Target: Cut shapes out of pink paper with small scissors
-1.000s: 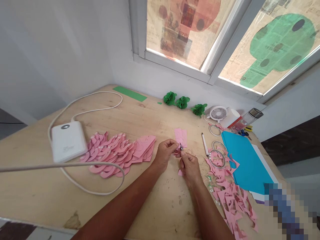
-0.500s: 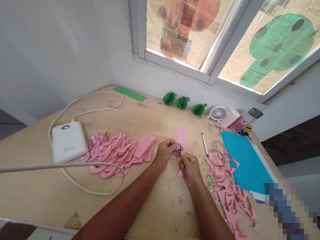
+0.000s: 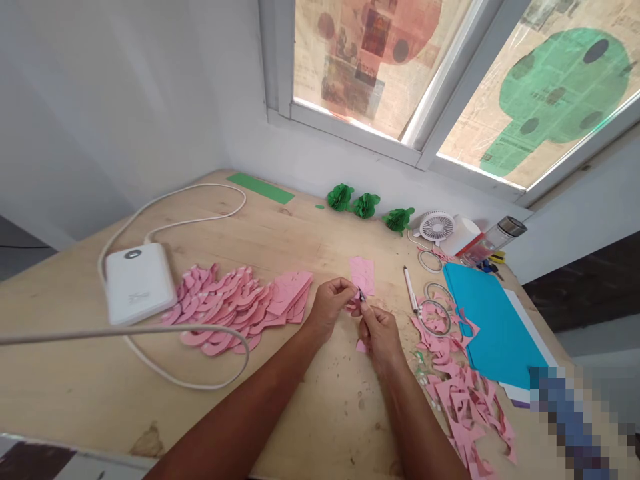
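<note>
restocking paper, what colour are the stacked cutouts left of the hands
The stacked cutouts are pink, clearest in the head view.

One view here, head-worn, close above the bench's (image 3: 295, 230) near edge, facing forward and down, reaching past the far edge to the window (image 3: 370, 60).

The papered window (image 3: 465, 80) glows over this wooden table (image 3: 300, 233); the walls (image 3: 180, 87) are pale, and I can't quite place the dark patch (image 3: 595, 297) at right.
</note>
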The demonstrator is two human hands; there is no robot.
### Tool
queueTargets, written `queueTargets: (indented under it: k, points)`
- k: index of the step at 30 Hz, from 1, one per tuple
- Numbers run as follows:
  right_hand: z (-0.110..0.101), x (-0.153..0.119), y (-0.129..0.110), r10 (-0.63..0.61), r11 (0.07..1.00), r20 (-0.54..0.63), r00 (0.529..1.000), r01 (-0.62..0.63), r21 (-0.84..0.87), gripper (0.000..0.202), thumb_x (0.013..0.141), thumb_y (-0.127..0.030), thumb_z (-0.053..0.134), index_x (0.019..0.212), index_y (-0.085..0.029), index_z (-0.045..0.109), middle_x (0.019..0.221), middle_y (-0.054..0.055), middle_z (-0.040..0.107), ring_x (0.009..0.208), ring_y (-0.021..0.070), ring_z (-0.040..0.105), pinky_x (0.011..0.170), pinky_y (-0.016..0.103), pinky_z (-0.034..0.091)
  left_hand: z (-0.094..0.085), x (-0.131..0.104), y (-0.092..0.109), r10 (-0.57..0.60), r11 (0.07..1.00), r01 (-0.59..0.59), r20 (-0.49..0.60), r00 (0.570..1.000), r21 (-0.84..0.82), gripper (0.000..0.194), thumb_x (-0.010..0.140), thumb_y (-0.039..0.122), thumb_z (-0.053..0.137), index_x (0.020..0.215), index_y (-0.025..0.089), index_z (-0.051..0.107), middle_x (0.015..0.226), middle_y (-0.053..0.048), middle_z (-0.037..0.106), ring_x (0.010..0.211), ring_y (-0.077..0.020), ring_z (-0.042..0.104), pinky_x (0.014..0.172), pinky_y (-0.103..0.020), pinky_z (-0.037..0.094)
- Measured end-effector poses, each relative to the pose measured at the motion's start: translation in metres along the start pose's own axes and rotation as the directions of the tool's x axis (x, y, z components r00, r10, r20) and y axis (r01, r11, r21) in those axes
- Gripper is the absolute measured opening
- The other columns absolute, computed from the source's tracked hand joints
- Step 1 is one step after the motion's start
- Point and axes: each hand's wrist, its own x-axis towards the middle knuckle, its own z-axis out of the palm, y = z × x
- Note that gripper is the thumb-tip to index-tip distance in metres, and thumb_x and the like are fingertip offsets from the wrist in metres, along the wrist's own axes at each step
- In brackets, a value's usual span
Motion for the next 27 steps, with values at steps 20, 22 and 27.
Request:
queueTargets:
  k: [20,22,27]
  points:
    - [0.0014,-0.0004,-0.001,-0.004,1.0,-0.023,1.0,0.004,-0.016,0.039,0.067,-0.052,0.063,0.067,-0.013,0.06,0.034,-0.009,0.033,0.03,0.004,0.019,0.032,0.02,0.01,0.0018,-0.0005,-0.0004,-0.034,0.999,0.034,0.015,0.999,-0.014,0.014,0.058,0.024,0.064,0.055,0.015,0.055,0.053,0.0,0.056,0.048,-0.0093,0.049,0.048,-0.022,0.04]
    - [0.0009,0.0,-0.0008,-0.004,1.0,-0.02,1.0,0.004,-0.02,0.038,0.067,-0.051,0.064,0.066,-0.013,0.06,0.034,-0.01,0.033,0.03,0.004,0.018,0.032,0.02,0.01,0.0019,-0.0013,0.0006,-0.038,0.999,0.039,0.016,0.999,-0.018,0.014,0.058,0.024,0.064,0.055,0.015,0.054,0.051,0.001,0.055,0.046,-0.0088,0.048,0.046,-0.021,0.038]
    - [-0.0004,0.0003,-0.0001,-0.021,1.0,-0.011,1.0,0.021,-0.021,0.038,0.069,-0.051,0.062,0.065,-0.014,0.06,0.033,-0.01,0.031,0.03,0.0042,0.017,0.032,0.02,0.01,0.0007,-0.0021,0.0004,-0.027,1.0,0.027,0.042,0.999,0.0,0.013,0.06,0.024,0.063,0.057,0.015,0.055,0.053,0.001,0.055,0.048,-0.0087,0.048,0.046,-0.021,0.038]
